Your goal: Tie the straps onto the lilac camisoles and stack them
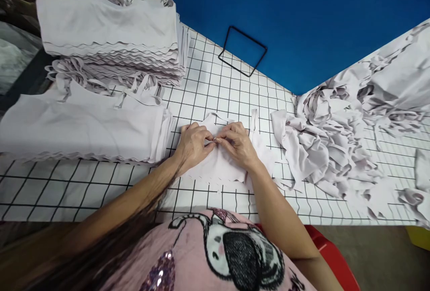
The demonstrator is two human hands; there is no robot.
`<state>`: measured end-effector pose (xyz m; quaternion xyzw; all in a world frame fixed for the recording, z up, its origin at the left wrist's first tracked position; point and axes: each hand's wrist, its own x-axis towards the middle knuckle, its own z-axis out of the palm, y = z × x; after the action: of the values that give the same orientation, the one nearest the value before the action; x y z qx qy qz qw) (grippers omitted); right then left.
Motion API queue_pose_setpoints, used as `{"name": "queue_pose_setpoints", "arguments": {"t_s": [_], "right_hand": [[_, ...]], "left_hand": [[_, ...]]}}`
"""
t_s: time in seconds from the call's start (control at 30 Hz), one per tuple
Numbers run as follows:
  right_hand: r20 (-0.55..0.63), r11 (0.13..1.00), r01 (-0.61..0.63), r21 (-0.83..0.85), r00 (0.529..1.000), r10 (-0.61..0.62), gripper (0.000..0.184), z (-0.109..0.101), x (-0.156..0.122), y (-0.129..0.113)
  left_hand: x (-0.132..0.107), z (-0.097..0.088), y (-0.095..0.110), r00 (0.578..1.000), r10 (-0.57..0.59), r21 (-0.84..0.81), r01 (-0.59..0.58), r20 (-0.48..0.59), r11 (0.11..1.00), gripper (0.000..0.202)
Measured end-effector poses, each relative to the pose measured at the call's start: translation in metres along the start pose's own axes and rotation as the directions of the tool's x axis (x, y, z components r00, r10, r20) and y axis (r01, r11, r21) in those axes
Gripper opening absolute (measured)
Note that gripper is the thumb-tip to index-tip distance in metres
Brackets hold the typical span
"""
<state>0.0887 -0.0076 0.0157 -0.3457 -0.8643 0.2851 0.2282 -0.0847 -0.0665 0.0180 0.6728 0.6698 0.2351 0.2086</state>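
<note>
A pale grey-white strappy garment (218, 168) lies on the checked tabletop in front of me, partly under my hands. My left hand (195, 144) pinches a bit of its fabric near the upper middle. Right beside it, fingertips nearly touching, my right hand (237, 143) pinches the same spot. Whatever small detail sits between the fingertips is too small to make out. One strap (254, 121) stands up just beyond my right hand.
Two neat stacks of like garments lie on the left, a far stack (107, 22) and a near stack (83, 125). A loose heap (329, 143) of them spreads to the right. A black wire frame (248, 74) lies by the blue panel (285, 22). A red stool (331, 255) shows below.
</note>
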Motion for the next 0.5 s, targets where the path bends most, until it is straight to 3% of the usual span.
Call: {"name": "queue_pose_setpoints", "arguments": {"t_s": [0.33, 0.5], "right_hand": [[0.015, 0.999, 0.042, -0.019, 0.999, -0.042, 0.012, -0.0005, 0.0001, -0.001], [0.029, 0.991, 0.073, -0.109, 0.997, -0.07, 0.013, -0.0028, 0.0002, -0.0038]], "left_hand": [[-0.0006, 0.0039, -0.0033, 0.999, 0.022, 0.011, -0.021, -0.028, 1.0, 0.007], [-0.0005, 0.0047, -0.0057, 0.999, 0.039, 0.008, -0.038, -0.029, 0.999, 0.007]]}}
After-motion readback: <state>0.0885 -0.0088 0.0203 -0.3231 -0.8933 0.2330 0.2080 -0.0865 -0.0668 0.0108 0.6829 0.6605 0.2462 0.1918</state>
